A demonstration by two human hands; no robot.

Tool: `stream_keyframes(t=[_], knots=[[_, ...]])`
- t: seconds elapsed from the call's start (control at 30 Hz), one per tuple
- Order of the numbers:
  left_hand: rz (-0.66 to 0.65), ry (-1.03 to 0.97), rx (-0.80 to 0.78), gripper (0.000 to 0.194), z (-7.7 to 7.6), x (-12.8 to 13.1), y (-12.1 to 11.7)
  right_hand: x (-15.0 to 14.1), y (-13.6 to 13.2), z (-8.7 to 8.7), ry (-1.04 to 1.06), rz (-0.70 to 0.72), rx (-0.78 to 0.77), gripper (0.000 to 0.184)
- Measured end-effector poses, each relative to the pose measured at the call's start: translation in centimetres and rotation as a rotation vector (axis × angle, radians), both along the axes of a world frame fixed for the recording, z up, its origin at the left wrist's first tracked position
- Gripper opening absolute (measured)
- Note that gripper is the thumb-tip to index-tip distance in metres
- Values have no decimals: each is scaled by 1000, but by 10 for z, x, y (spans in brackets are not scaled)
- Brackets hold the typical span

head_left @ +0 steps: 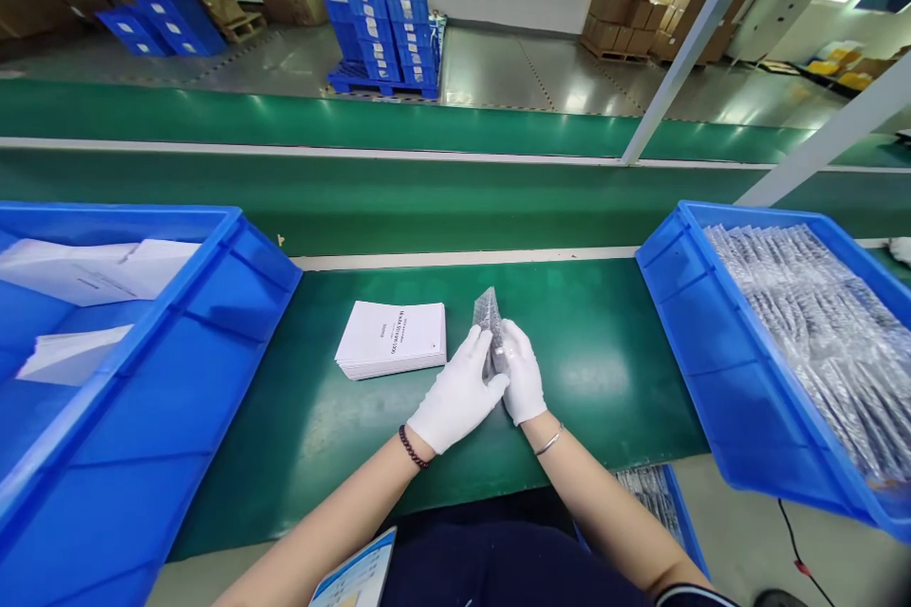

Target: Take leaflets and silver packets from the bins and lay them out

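Both of my hands wear white gloves and meet over the green mat (604,351) in front of me. My left hand (456,391) and my right hand (521,372) together grip a small clear bubble-wrap bag (488,315), held upright between them. A stack of white printed booklets (393,338) lies flat on the mat just left of my left hand, apart from it.
A large blue bin (213,303) at the left holds white paper packets. A tilted blue bin (676,303) at the right is full of several bubble-wrap bags. A green conveyor belt (427,199) runs behind the mat. A smaller blue bin (679,503) sits low by my right arm.
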State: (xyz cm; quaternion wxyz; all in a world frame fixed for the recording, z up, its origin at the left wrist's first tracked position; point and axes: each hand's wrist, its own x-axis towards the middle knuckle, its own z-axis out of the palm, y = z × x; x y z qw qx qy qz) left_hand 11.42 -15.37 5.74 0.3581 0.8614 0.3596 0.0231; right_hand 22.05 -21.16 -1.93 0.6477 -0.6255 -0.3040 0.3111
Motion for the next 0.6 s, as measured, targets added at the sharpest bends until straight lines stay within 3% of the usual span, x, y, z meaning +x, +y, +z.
stream_keyframes(t=[0.17, 0.23, 0.3, 0.4, 0.47, 0.53, 0.6], knots=[[-133, 144, 252, 77, 6, -2, 7, 0, 13, 9, 72, 138, 19, 64], [-220, 175, 337, 76, 7, -2, 9, -1, 6, 16, 73, 190, -35, 67], [-282, 209, 406, 67, 8, 0, 11, 9, -12, 34, -68, 221, -128, 60], [-337, 293, 482, 51, 5, 4, 15, 54, -61, 91, -587, 114, -301, 37], [-360, 322, 528, 44, 2, 8, 18, 103, -104, 142, -960, -126, -420, 27], [-370, 326, 560, 42, 0, 10, 18, 159, -146, 186, -1118, -315, -750, 26], [-369, 325, 570, 42, -2, 11, 18, 211, -176, 210, -1055, -383, -1231, 30]])
